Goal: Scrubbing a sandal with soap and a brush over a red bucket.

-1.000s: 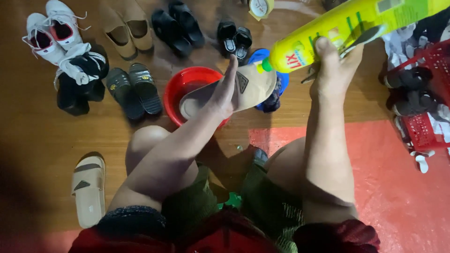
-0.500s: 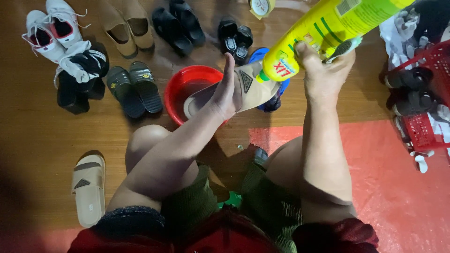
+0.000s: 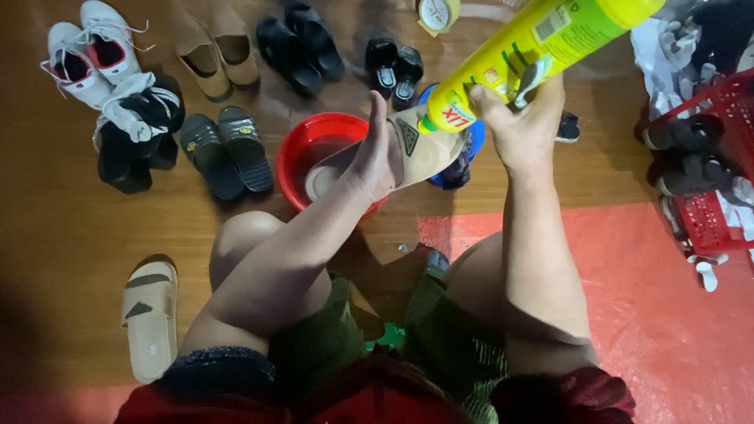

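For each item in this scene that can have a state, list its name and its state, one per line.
yellow bottle: tilted, nozzle down, held by right hand
beige slide sandal: held by left hand over the basin
red basin: on floor, contents unclear
second beige sandal: flat on floor
red basket: holds shoes

Dim, warm light is falling from above, leaving the lower left corner sinking into darkness, while soft glare is shining off the red mat (image 3: 675, 314), the person's shadow is pooling between the knees, and the edges are bending slightly.
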